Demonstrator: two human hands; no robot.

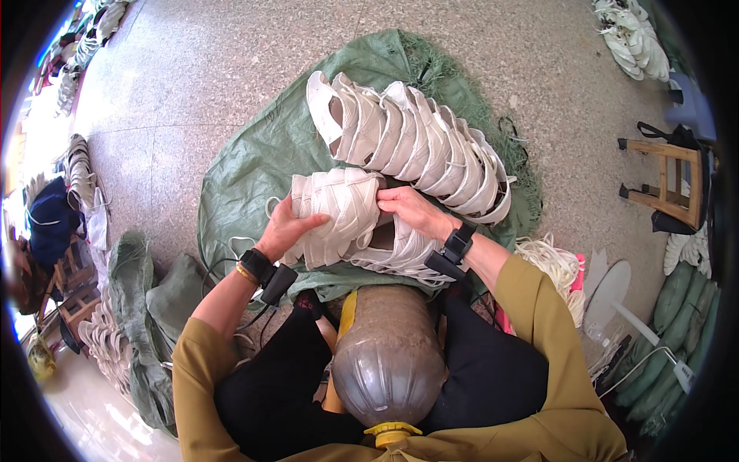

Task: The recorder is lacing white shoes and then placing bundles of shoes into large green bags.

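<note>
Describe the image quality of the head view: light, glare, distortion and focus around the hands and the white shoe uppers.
Head view: soft, even light on the left hand, right hand and the stack of white shoe uppers, all sharp; blown-out glare at the far left edge; fisheye bending and black vignette toward the rim; the brown plastic bottle near the lens looks swollen and slightly soft.

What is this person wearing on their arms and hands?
Both hands are bare. The left hand has a black wrist device with a trailing cable and a thin orange band. The right hand has a similar black strapped device. Mustard-olive sleeves are pushed up.
</note>
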